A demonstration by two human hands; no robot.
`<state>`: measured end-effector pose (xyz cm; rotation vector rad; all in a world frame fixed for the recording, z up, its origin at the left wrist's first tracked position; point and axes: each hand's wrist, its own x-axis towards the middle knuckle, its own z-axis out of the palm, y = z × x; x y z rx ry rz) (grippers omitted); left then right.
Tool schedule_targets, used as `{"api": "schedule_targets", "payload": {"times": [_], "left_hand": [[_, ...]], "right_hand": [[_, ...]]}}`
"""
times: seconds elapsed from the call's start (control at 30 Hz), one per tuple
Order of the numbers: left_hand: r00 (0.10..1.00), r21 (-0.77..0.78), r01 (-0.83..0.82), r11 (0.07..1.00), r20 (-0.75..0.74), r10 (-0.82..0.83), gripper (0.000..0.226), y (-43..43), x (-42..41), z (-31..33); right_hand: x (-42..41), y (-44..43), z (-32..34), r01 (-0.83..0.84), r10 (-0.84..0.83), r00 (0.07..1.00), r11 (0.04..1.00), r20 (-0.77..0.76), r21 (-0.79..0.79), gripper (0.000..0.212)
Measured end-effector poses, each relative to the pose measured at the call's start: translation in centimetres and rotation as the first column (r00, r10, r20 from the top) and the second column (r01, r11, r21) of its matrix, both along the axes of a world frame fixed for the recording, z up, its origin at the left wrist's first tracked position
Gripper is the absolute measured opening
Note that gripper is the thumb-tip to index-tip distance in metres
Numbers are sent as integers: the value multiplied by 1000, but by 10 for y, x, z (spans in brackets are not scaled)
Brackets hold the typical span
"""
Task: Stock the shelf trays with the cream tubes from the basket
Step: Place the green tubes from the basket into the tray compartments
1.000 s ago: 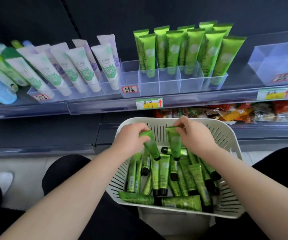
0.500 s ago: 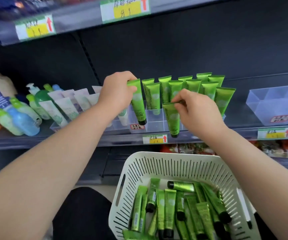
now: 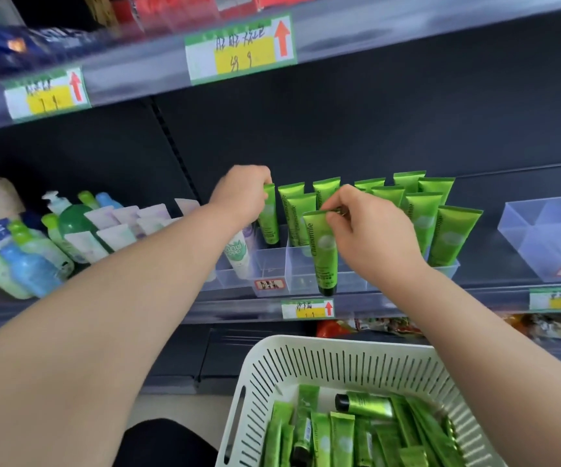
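Many tubes [image 3: 343,439] in basket [image 3: 306,347]; more upright in shelf tray [image 3: 272,266].

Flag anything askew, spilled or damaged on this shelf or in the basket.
Nothing spilled or damaged. The green cream tubes stand cap-down in the clear tray. Only untidiness: the white tubes to the left lean over, and one green tube lies crosswise on the pile in the basket.

Held green tube [image 3: 323,251] — "Chamomile" printed lengthwise. Shelf price tags [image 3: 240,50] — red up-arrows, handwriting illegible.
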<state>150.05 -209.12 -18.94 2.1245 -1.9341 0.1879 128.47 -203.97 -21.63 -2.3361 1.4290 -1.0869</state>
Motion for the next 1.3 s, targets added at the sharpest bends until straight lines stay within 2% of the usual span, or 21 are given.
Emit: {"api": "schedule_targets", "payload": {"times": [0.1,0.27,0.47,0.63,0.77,0.87,1.0,1.13,1.3], "left_hand": [[996,51,4,999,87,-8,27,-5,0,-7],[996,44,4,999,85,-7,38,-4,3,-10],[996,-112,74,991,63,-67,40,20,14,2],[990,-241,141,960,37,-136,29,57,34,-3],[978,-262,202,944,7,-207,35,82,39,-9],[970,-254,235,938,-5,-244,39,91,38,-12],[966,-240,244,939,-19,-256,43,95,38,-15],[958,-235,262,936,-54,-281,37,98,39,-20],[956,-237,265,935,-61,-287,34,100,31,-27]], "right_hand": [[0,-3,-1,2,-2,1000,1000,4,-5,11],[4,-6,1,5,-5,1000,1000,-15,4,12],[29,-6,16,-5,5,1000,1000,16,6,13],[61,-15,29,-2,4,999,999,37,-51,15],[85,-32,30,24,-20,999,996,42,-88,20],[99,-46,21,37,-38,999,996,-17,-83,21],[108,-55,4,65,-83,982,992,-172,-105,23],[107,-55,-8,74,-116,945,987,-307,-143,23],[104,-51,-7,65,-113,942,986,-316,-156,23]]}}
